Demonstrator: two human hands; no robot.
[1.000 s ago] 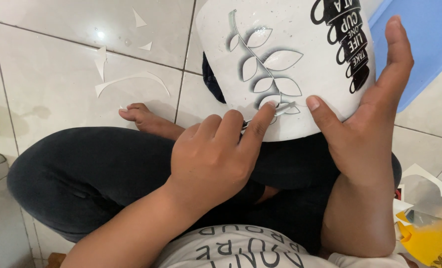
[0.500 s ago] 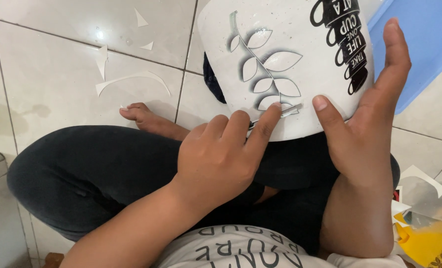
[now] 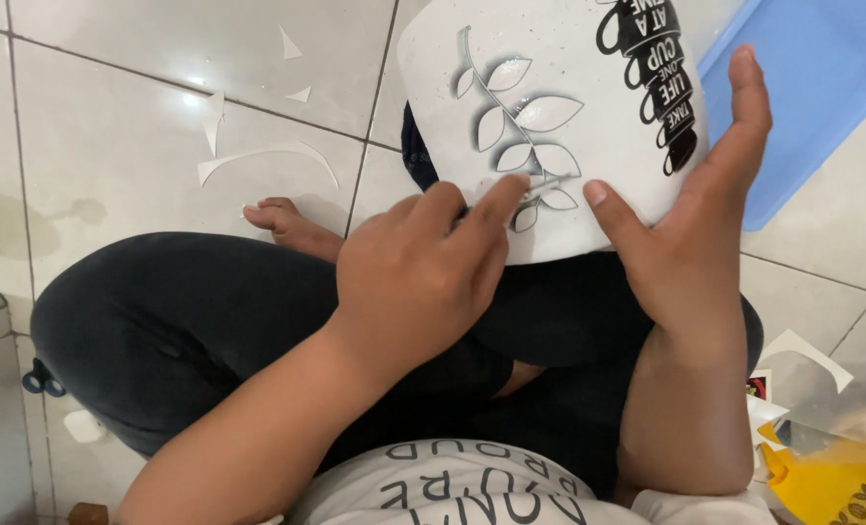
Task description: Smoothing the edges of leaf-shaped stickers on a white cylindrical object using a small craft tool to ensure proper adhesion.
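Both hands have edged up and to the left since the earlier pictures, and the thin blade now lies a little higher along the leaf design.

Nearest the camera, the person sits cross-legged in dark trousers (image 3: 209, 321), so the lap serves as a rest for the work. The left hand (image 3: 418, 277) is curled shut around a thin metal blade (image 3: 542, 185), forefinger stretched along it, probably to steady the tip as it works at the lowest leaves. The right hand (image 3: 690, 243) lies open and flat, fingers apart, thumb pressed on the near edge of the white sheet (image 3: 588, 68) and the palm cupped against its right side; that seems to keep the sheet from sliding under the blade. The sheet rests across the knees, tilted away, bearing a cut-out leaf sprig (image 3: 515, 126) and a black stack of cups.

Beyond, white paper scraps (image 3: 263, 156) lie scattered on the tiled floor (image 3: 112, 117), well apart from the hands. A blue tray (image 3: 822, 87) sits at the far right.
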